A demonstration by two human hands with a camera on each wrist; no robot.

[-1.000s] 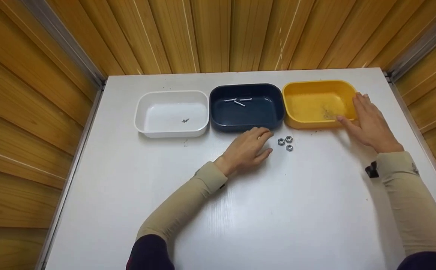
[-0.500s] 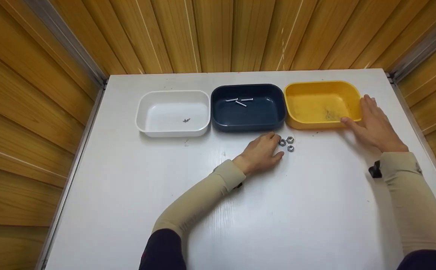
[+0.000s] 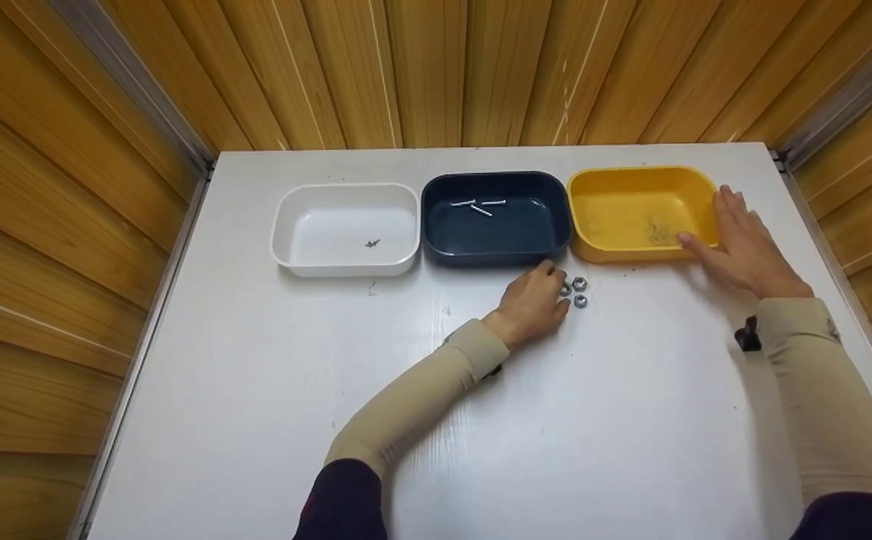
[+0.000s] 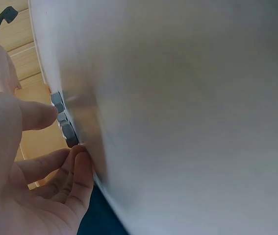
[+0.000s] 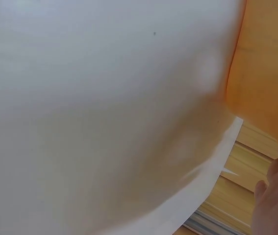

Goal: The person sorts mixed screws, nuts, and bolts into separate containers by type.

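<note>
In the head view, my left hand (image 3: 530, 304) is at three hex nuts (image 3: 580, 284) on the white table, in front of the dark blue bin (image 3: 496, 259). Its thumb and bent fingertips stand apart on either side of the nearest nut (image 3: 566, 289). The left wrist view has the fingertips right at the end nut (image 4: 69, 132), with the thumb beside the others. My right hand (image 3: 755, 251) rests against the right end of the yellow bin (image 3: 631, 253), fingers straight along its side and thumb at the front rim. Only part of this hand shows in the right wrist view.
Left of the blue bin stands a white bin (image 3: 346, 268) with a few tiny screws (image 3: 372, 244) inside. Three silver screws (image 3: 481, 210) lie in the blue bin. Small bits (image 3: 660, 232) lie in the yellow bin. Wood-plank walls (image 3: 421, 75) enclose the table (image 3: 256, 412).
My left hand has moved right, from beside the nuts to right around the nearest one. The right hand stays at the yellow bin.
</note>
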